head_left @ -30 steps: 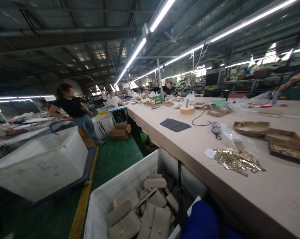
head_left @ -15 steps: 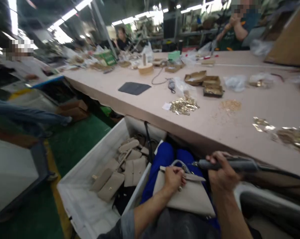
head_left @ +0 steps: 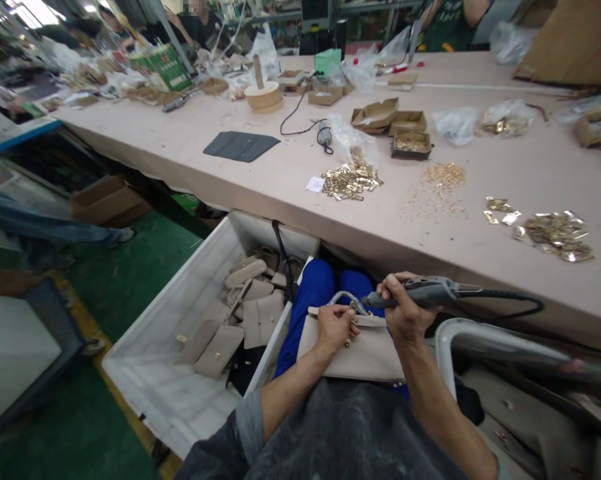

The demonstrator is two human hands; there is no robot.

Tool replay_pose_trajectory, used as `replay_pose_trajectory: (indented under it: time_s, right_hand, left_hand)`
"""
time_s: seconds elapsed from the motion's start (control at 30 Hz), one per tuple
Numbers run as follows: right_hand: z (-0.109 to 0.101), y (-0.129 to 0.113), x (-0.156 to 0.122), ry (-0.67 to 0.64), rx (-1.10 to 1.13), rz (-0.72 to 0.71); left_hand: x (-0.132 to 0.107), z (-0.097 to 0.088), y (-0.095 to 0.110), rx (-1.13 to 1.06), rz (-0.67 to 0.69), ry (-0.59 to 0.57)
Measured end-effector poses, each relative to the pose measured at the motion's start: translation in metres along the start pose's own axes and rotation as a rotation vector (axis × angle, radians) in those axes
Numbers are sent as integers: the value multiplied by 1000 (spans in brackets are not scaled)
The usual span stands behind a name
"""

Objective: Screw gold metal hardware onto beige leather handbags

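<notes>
1. A beige handbag (head_left: 368, 360) lay across a worker's blue-clad lap (head_left: 318, 283) at the near side of a long pink-topped bench (head_left: 230, 177), its handle (head_left: 345, 295) pointing toward the far side.
2. The worker's left hand (head_left: 336, 327) grasped the bag's upper edge, fingers pinched together beside the base of the handle.
3. The right hand (head_left: 405, 307) gripped a dark power screwdriver (head_left: 430, 291), fingers wrapped around its body. The tool's tip pointed left at the handle's base, close to the left fingers; whether it touched could not be told.
4. To the left stood a white bin (head_left: 153, 353) holding more beige bags (head_left: 263, 320); another white-rimmed bin (head_left: 446, 333) with beige pieces (head_left: 523, 410) stood at near right.
5. On the bench, gold-coloured metal fittings (head_left: 350, 183) were heaped beside a white slip (head_left: 314, 184), with tiny gold pieces (head_left: 445, 175) and another shiny pile (head_left: 558, 235) farther right. A dark sheet (head_left: 240, 145) lay left of them.
6. A co-worker in green (head_left: 448, 28) was partly visible at far right.
</notes>
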State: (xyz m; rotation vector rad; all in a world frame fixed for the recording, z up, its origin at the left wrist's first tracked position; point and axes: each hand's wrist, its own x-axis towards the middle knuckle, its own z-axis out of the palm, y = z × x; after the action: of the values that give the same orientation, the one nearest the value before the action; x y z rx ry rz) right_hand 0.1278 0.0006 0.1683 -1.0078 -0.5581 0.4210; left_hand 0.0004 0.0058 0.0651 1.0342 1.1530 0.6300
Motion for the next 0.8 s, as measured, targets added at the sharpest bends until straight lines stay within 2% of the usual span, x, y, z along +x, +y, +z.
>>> replay_pose_trajectory:
  time_s: [0.23,0.4,0.6,0.8]
  right_hand:
    - [2,11,-8,-22,-92,-5]
    - [2,10,-8,-20,-101,-6]
    - [1,9,-6,-4,-91,-16]
    - [2,9,-7,-5,-101,-26]
  left_hand:
    - [-2,-1,7,-6,1,-10]
    - [-4,-1,10,-8,-11,-12]
    - [-3,-1,8,-15,35,-17]
    - [-2,0,8,-8,11,-3]
